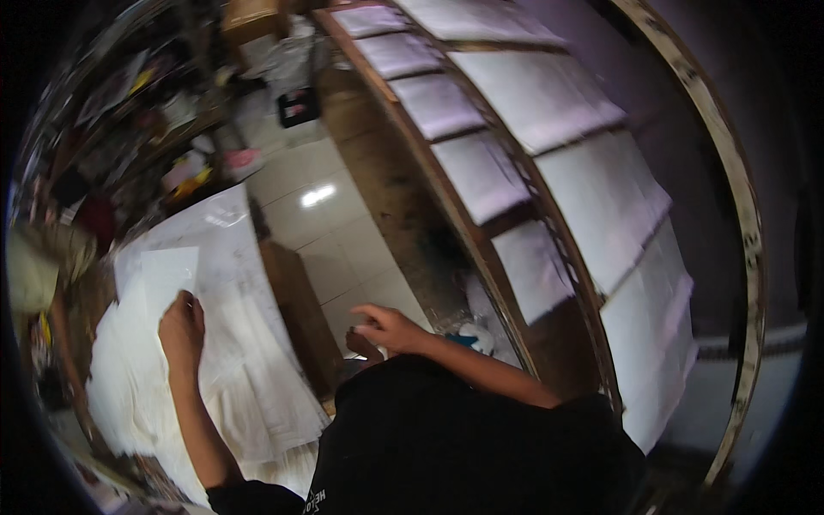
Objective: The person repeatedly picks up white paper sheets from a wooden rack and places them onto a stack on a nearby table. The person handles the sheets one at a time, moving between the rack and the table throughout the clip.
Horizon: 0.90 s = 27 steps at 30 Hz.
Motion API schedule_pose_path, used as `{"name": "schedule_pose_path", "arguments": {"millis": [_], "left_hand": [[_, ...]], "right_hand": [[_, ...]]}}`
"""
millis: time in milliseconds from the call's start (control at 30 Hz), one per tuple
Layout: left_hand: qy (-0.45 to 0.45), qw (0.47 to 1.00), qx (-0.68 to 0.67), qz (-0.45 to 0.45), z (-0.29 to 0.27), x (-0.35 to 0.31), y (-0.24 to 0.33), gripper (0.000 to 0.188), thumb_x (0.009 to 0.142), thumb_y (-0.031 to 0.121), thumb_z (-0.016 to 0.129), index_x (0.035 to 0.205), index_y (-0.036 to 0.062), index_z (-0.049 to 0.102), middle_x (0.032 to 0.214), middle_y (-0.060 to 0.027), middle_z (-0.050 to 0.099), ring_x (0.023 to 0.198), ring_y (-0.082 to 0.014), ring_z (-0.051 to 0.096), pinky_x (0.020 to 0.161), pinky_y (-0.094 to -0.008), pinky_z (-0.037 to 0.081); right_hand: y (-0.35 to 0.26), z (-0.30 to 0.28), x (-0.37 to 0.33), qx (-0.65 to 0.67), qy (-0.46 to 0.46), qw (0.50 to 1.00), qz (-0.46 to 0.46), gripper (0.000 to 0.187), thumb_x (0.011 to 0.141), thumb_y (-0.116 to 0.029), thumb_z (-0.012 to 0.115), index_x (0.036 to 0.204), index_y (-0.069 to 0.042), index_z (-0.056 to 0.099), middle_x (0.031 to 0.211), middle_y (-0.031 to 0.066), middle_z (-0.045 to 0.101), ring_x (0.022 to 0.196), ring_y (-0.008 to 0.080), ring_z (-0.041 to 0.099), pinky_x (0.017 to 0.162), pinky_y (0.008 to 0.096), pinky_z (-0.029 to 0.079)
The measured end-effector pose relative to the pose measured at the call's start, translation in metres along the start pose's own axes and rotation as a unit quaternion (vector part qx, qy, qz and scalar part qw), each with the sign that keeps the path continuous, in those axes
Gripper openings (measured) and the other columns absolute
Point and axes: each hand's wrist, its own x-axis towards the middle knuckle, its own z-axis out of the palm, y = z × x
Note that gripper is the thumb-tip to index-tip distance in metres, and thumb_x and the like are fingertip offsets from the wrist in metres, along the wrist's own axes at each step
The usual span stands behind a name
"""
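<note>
My left hand is closed over the worktable at the left, its fingertips at the lower edge of a small, thin white sheet that it appears to pinch. Loose, overlapping white sheets cover the near part of that table, partly beneath my left forearm. In front of my body, my right hand hovers above the floor with the index finger stretched out and the other fingers partly bent; nothing shows in it. Below that hand a bare foot is partly visible.
A wooden rack holding rows of white sheets runs along the right. Cluttered shelves stand at the far left. Between table and rack lies a tiled floor, with a black box and a cardboard box farther back.
</note>
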Motion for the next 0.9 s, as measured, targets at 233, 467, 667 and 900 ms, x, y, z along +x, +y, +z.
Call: {"name": "schedule_pose_path", "arguments": {"millis": [233,467,667,900], "left_hand": [[-0.110,0.965,-0.134,0.198,0.041,-0.041,0.185,0.006,0.083,0.008,0.062,0.088,0.0048,0.060,0.078,-0.0186,0.066,0.066,-0.0393,0.064,0.063,-0.0489,0.051],[-0.194,0.930,-0.179,0.254,0.082,-0.094,0.257,0.017,0.087,0.023,0.064,0.088,0.0059,0.061,0.078,-0.0136,0.067,0.068,-0.0357,0.066,0.065,-0.0467,0.053],[-0.176,0.914,-0.274,0.241,0.085,-0.105,0.288,0.021,0.088,0.025,0.067,0.092,0.0053,0.065,0.079,-0.0125,0.066,0.069,-0.0336,0.066,0.065,-0.0447,0.051],[-0.230,0.887,-0.343,0.204,0.115,-0.090,0.323,0.019,0.088,0.019,0.065,0.094,0.0008,0.066,0.083,-0.0167,0.066,0.074,-0.0328,0.066,0.068,-0.0417,0.052]], "right_hand": [[-0.085,-0.023,-0.026,0.005,0.091,0.991,-0.096,0.040,0.095,-0.021,0.061,0.130,-0.005,0.053,0.097,0.0147,0.064,0.086,0.0216,0.063,0.076,0.0370,0.050],[-0.009,-0.052,-0.064,-0.045,0.144,0.987,-0.050,0.021,0.092,-0.015,0.061,0.109,-0.004,0.060,0.096,0.0189,0.067,0.083,0.0247,0.067,0.073,0.0368,0.051],[0.066,-0.118,-0.121,-0.064,0.349,0.935,0.001,0.026,0.089,-0.005,0.061,0.113,-0.007,0.050,0.084,0.0031,0.059,0.077,0.0109,0.056,0.068,0.0276,0.048],[0.128,-0.213,-0.209,0.058,0.523,0.820,0.224,0.021,0.095,-0.021,0.060,0.107,-0.003,0.058,0.076,0.0015,0.059,0.065,0.0104,0.052,0.059,0.0284,0.042]]}}
